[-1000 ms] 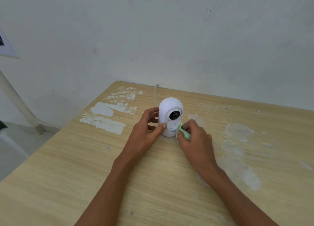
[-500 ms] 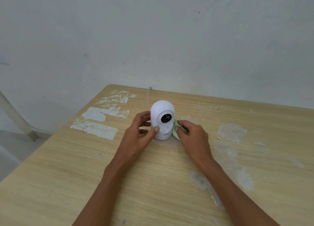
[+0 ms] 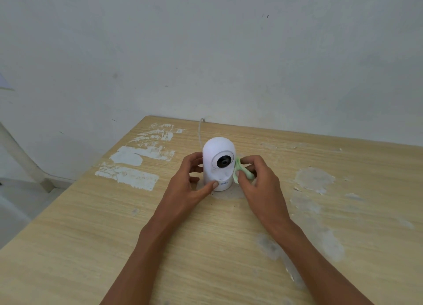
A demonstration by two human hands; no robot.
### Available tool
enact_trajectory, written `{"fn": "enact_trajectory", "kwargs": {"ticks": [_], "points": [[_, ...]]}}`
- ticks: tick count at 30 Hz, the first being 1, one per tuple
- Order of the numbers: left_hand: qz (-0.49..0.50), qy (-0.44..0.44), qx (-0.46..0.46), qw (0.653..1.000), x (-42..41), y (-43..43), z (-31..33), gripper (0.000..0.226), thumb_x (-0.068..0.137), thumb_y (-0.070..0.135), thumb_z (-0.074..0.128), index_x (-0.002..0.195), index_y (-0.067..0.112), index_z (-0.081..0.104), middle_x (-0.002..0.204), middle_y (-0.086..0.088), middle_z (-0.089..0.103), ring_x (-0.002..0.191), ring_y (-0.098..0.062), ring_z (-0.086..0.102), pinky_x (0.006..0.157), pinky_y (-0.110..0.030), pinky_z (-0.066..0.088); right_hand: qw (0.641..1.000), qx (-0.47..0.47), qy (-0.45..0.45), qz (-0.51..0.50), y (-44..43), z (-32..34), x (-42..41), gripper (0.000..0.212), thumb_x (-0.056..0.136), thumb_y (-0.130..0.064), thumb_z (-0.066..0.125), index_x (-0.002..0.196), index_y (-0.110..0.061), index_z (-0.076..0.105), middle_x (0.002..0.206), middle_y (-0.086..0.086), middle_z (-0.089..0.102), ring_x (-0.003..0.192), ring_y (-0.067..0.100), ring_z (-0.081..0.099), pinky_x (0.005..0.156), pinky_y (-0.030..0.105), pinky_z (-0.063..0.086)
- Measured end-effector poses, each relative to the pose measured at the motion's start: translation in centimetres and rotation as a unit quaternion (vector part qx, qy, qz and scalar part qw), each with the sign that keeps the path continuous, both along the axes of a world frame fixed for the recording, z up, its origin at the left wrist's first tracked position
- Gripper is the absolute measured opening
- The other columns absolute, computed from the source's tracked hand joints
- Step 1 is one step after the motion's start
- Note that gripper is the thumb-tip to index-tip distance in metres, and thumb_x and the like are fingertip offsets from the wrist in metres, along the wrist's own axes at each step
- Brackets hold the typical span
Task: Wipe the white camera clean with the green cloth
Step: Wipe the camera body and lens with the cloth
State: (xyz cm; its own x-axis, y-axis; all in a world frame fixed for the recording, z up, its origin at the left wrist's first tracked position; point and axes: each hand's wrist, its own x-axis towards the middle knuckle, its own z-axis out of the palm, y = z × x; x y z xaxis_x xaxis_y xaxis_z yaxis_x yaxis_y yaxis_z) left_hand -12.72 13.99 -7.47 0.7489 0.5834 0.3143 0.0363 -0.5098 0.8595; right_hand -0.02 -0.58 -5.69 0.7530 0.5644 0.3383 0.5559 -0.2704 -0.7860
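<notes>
One white camera point(image 3: 218, 164) stands upright on the wooden table point(image 3: 91, 236). The left hand point(image 3: 191, 185) grips its base, fingers wrapped around it. The right hand point(image 3: 261, 185) pinches one green cloth point(image 3: 240, 175) against the camera's side.

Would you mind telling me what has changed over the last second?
The right hand slid the green cloth up the camera, from near its base to beside the lens. The left hand still steadies the camera, which stays upright on the table.
</notes>
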Motion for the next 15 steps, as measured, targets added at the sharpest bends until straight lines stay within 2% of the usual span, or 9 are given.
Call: {"fn": "enact_trajectory", "kwargs": {"ticks": [5, 8, 15], "points": [[0.003, -0.001, 0.012, 1.000, 0.2, 0.1, -0.1, 0.069, 0.086, 0.031, 0.083, 0.139, 0.047, 0.042, 0.129, 0.035, 0.057, 0.118, 0.005, 0.060, 0.087, -0.015, 0.051, 0.995, 0.035, -0.090, -0.008, 0.1, -0.3, -1.3, 0.008, 0.093, -0.014, 0.065, 0.098, -0.017, 0.059, 0.087, -0.007, 0.064, 0.082, 0.020, 0.057, 0.078, 0.049, 0.050], [0.003, -0.003, 0.016, 1.000, 0.3, 0.1, -0.2, 0.071, 0.085, 0.031, 0.083, 0.142, 0.045, 0.042, 0.130, 0.034, 0.057, 0.119, 0.004, 0.060, 0.088, -0.019, 0.053, 0.993, 0.022, -0.113, -0.014, 0.0, -1.0, -1.9, 0.010, 0.091, -0.015, 0.068, 0.097, -0.017, 0.061, 0.087, -0.007, 0.064, 0.081, 0.018, 0.056, 0.077, 0.044, 0.050], [-0.001, -0.013, 0.003, 1.000, 0.2, 0.2, -0.2, 0.067, 0.087, 0.023, 0.081, 0.141, 0.039, 0.045, 0.131, 0.026, 0.061, 0.117, 0.002, 0.062, 0.088, -0.017, 0.054, 0.973, -0.032, -0.228, 0.026, 0.9, -1.0, -3.5, 0.009, 0.088, -0.019, 0.072, 0.096, -0.017, 0.069, 0.089, -0.005, 0.071, 0.083, 0.020, 0.060, 0.074, 0.035, 0.044]]}}
